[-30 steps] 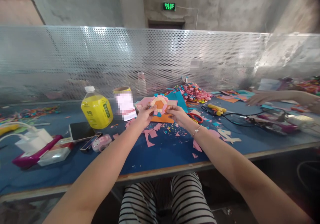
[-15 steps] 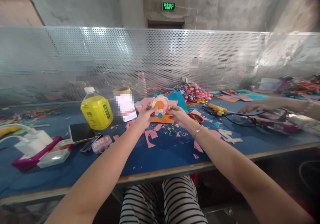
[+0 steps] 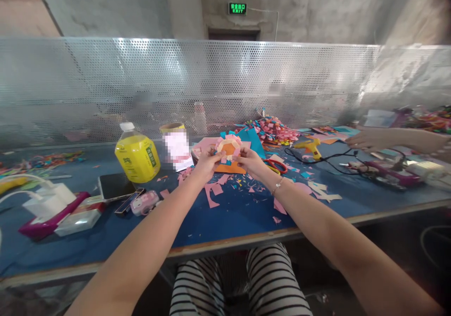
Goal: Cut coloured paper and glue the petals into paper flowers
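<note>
A round paper flower [image 3: 229, 148] with an orange centre and pale, pink and blue petals is held up above the table in both my hands. My left hand [image 3: 208, 162] pinches its left edge. On the opposite edge, the fingers of my right hand [image 3: 248, 160] are closed. Below it lie an orange paper sheet [image 3: 229, 168] and pink paper scraps [image 3: 212, 196]. Behind the flower leans a blue paper sheet [image 3: 254, 140]. Red-handled scissors [image 3: 278, 166] rest just right of my right hand.
To the left stand a yellow-labelled bottle [image 3: 137, 154], a dark phone [image 3: 115, 187] and a purple power strip [image 3: 52, 217]. Paper pieces [image 3: 275, 130] are heaped by the perforated screen [image 3: 169, 81]. A yellow glue gun [image 3: 312, 148] with its cord lies right, near another person's hand [image 3: 369, 140].
The flower has shifted slightly to the right in my hands. At right, the yellow glue gun has turned and the other person's hand has moved a little away from me.
</note>
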